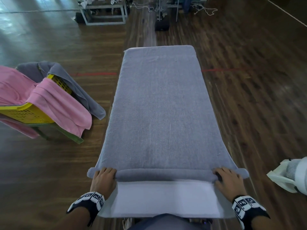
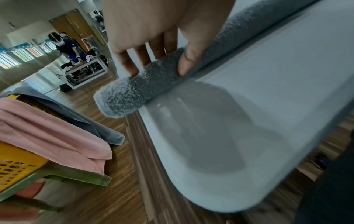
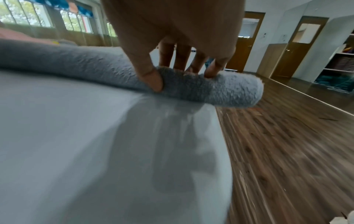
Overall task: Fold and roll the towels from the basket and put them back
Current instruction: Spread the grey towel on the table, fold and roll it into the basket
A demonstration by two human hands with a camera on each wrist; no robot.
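A grey towel [image 1: 159,103] lies flat along a white table [image 1: 166,200], its near end wound into a thin roll [image 1: 164,174]. My left hand [image 1: 104,175] grips the roll's left end [image 2: 134,92], thumb in front and fingers over the top. The roll's right end [image 3: 220,89] is gripped the same way by my right hand [image 1: 226,177]. Both ends of the roll stick out past the table's sides. A yellow basket [image 1: 28,113] stands to the left on a green stool, with a pink towel [image 1: 49,100] and another grey towel [image 1: 79,90] draped over it.
Dark wooden floor [image 1: 257,97] surrounds the table. A white fan [image 1: 292,175] stands close at the right. A low white-framed table [image 1: 104,12] and cables sit far back. A person works at a table far off in the left wrist view.
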